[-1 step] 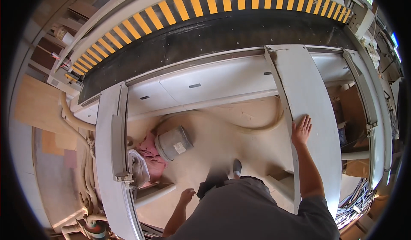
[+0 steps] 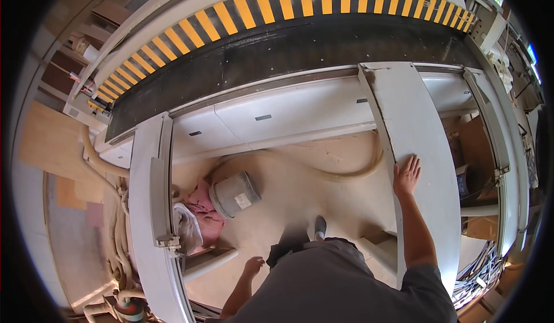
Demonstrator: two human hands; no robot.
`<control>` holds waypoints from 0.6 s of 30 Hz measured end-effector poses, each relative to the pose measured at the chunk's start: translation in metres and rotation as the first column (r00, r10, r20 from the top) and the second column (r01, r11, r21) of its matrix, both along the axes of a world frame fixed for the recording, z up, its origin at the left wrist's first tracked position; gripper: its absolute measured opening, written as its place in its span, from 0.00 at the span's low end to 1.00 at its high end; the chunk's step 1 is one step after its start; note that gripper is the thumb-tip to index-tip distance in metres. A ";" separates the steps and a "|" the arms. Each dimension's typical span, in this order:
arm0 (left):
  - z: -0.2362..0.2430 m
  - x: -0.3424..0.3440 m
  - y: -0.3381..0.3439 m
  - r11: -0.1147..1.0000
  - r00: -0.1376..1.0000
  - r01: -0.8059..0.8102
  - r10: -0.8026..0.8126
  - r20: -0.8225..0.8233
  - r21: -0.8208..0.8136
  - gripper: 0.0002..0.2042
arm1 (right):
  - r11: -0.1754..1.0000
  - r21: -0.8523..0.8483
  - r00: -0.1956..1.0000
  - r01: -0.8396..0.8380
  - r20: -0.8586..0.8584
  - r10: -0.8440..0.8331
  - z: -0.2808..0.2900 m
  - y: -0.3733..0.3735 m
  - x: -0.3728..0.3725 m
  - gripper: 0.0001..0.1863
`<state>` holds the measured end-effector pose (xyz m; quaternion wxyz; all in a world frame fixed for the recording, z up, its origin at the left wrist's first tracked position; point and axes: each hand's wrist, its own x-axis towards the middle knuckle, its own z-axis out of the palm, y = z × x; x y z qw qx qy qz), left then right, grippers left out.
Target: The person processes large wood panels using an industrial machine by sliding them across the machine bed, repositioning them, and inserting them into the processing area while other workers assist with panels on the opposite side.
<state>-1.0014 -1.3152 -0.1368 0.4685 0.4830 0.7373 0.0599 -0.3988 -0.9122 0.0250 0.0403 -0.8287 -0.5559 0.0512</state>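
Note:
My right hand point(image 2: 407, 176) lies flat, fingers spread, on a long pale support table point(image 2: 430, 150) that juts out from the machine toward me. Nothing is held in it. Low at my left side hangs my left hand point(image 2: 252, 266), its fingers loosely curled, with no object visible in it and no surface touched. Across the far side runs the machine's black bed point(image 2: 288, 46), below a yellow-and-black striped guard point(image 2: 265, 4). White panels point(image 2: 277, 112) with small dark slots close its front.
Another pale support table point(image 2: 147, 179) stands on my left. Between the two, a grey bucket point(image 2: 235, 194) lies tilted beside pink cloth point(image 2: 208, 213) and a whitish bag point(image 2: 187, 231). A hose point(image 2: 340, 176) crosses the dusty floor. Thin offcut strips point(image 2: 479, 274) are heaped at lower right.
The view has shifted very slightly. Both hands keep their places.

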 end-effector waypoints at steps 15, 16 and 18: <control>-0.063 -0.128 0.289 0.887 0.834 -0.460 0.448 -0.321 0.042 0.25 | 0.913 -0.012 0.909 0.408 -0.088 -0.407 -0.022 0.167 0.031 0.43; -0.058 -0.137 0.339 0.873 0.798 -0.464 0.485 -0.359 0.150 0.28 | 0.883 -0.026 0.878 0.469 -0.091 -0.469 -0.023 0.175 0.031 0.43; -0.042 -0.166 0.422 0.819 0.699 -0.424 0.567 -0.435 0.386 0.33 | 0.830 -0.059 0.825 0.555 -0.087 -0.558 -0.018 0.195 0.023 0.43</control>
